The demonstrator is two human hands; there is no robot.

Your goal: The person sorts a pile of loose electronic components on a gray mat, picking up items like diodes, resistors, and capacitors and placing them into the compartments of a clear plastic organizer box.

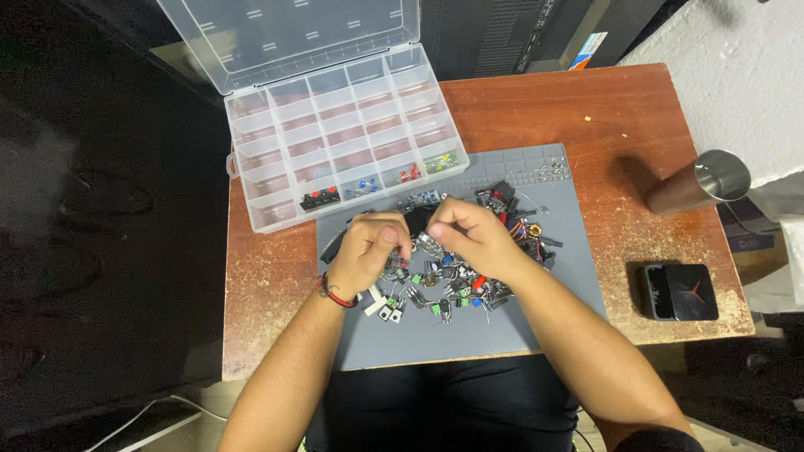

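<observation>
My left hand [373,248] and my right hand [469,234] meet over a pile of small electronic parts [456,285] on a grey work mat [469,335]. Both have their fingers curled. Between the fingertips of the two hands sits a small silvery metal component [425,243]; the right thumb and forefinger pinch it, and the left fingertips touch it. A red and black band circles my left wrist. The parts beneath my palms are hidden.
A clear plastic compartment box [335,134] with its lid up stands at the mat's back left; a few of its cells hold red, blue and green parts. A metal cup [712,180] and a black boxy object [680,291] sit on the wooden table [578,100] at right.
</observation>
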